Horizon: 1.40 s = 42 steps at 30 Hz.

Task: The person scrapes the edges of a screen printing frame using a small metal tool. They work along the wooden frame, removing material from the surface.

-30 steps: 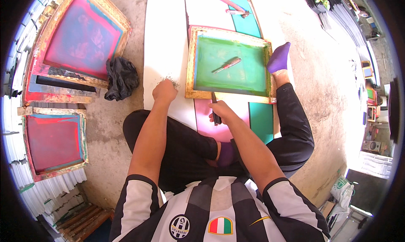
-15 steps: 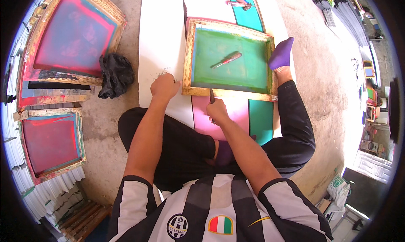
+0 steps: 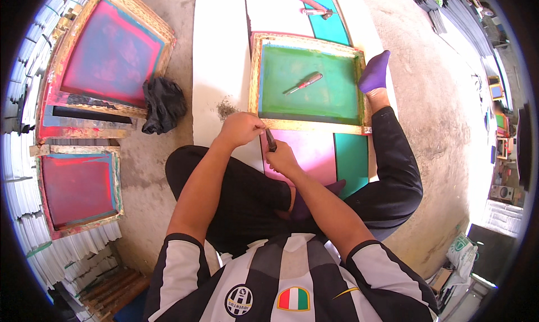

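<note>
A wooden-framed printing screen [image 3: 307,125] with green mesh lies flat before me, and a screwdriver [image 3: 304,83] rests on its mesh. Below the frame's near edge, my right hand [image 3: 283,158] is closed around dark pliers [image 3: 270,139], jaws pointing up and left. My left hand [image 3: 240,130] is closed, its thumb and fingertips pinched at the jaws' tip near the frame's near left corner. Whatever those fingertips pinch is too small to make out. Just beyond the left hand, a small heap of thin dark bits [image 3: 226,108] lies on the white board.
My purple-socked foot [image 3: 374,72] presses against the frame's right side. A hammer [image 3: 311,2] lies at the far end of the boards. Leftward are a crumpled black plastic bag [image 3: 163,105], a large pink-and-blue screen [image 3: 112,51] and a smaller red screen [image 3: 78,190].
My left hand has moved right, from beside the heap to the pliers' tip. My right hand has drawn the pliers slightly left and back from the frame's edge. The view has shifted slightly.
</note>
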{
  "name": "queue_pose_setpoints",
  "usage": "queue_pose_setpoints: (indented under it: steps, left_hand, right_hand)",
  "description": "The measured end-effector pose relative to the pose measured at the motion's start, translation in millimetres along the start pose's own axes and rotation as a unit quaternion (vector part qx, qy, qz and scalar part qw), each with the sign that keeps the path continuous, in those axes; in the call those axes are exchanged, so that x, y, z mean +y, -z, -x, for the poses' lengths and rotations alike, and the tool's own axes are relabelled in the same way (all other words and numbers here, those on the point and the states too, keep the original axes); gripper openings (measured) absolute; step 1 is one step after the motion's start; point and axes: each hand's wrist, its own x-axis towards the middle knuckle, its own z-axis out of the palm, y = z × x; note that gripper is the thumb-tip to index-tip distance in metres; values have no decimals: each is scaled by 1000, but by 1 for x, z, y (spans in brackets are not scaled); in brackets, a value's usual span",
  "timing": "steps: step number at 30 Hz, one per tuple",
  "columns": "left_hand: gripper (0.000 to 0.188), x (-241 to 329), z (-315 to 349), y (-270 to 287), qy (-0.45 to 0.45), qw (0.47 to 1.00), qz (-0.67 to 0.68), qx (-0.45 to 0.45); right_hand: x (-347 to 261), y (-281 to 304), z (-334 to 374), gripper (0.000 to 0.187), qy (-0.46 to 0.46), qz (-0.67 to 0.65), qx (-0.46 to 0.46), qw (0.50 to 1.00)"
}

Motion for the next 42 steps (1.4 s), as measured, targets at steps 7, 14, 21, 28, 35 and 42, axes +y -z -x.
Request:
queue_pose_setpoints:
  steps: [7, 14, 21, 28, 35, 42]
  left_hand:
    - [17, -13, 11, 8, 40, 998, -45, -3]
    - [28, -43, 18, 21, 264, 960, -76, 54]
    - [32, -31, 3, 13, 312, 940, -109, 79]
    - [22, 16, -30, -33, -37, 982, -102, 157]
    - [23, 19, -50, -72, 0, 985, -118, 126]
    - [17, 15, -53, -79, 27, 990, -84, 113]
  right_hand:
    - [-7, -14, -10, 25, -19, -72, -95, 993]
    - [-3, -27, -26, 43, -46, -144, -151, 977]
    - [18, 7, -12, 42, -49, -148, -139, 978]
    - [38, 44, 4, 47, -37, -217, -89, 971]
    - [53, 66, 12, 43, -35, -232, -78, 969]
    - [71, 68, 9, 40, -30, -263, -71, 962]
